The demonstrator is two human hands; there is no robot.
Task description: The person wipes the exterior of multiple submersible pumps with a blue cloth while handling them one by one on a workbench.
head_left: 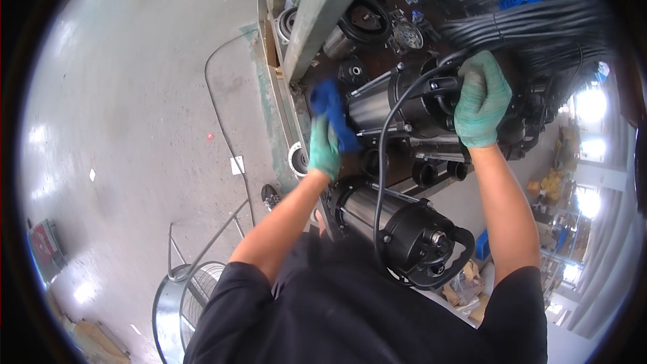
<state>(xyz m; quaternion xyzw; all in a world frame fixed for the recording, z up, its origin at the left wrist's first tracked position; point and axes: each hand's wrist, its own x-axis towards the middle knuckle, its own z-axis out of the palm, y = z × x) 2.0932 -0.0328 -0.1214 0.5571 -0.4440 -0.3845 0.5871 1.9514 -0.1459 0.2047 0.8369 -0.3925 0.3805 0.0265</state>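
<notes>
In my left hand, gloved in green, is a blue cloth, its outline smeared by motion. It lies against the end of a black and steel cylindrical pump resting on its side. At that pump's other end, my right hand, also green-gloved, is closed on its black handle; the fingers are partly hidden. A thick black cable loops from near my right hand to a second, similar pump lying closer to my body.
Behind the pumps are bundled black cables, a round open housing and other metal parts. A metal frame post rises beside my left hand. At lower left stands a large fan; a thin cable crosses the floor.
</notes>
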